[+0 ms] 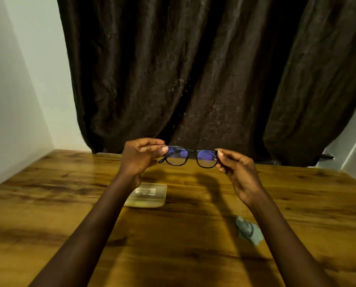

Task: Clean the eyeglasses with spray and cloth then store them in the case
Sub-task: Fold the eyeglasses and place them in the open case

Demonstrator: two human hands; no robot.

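Note:
Black-framed eyeglasses (190, 156) with bluish lenses are held up in the air above the far part of the wooden table (49, 204). My left hand (139, 157) pinches the left end of the frame between thumb and fingers. My right hand (236, 172) pinches the right end. A translucent yellowish glasses case (147, 194) lies shut on the table under my left forearm, partly hidden by it. A small crumpled grey-green cloth (248, 229) lies on the table beside my right forearm. No spray bottle is in view.
A dark brown curtain (193, 69) hangs behind the table's far edge. White walls (11, 100) stand at the left and far right. The table's wood surface stretches wide to both sides of my arms.

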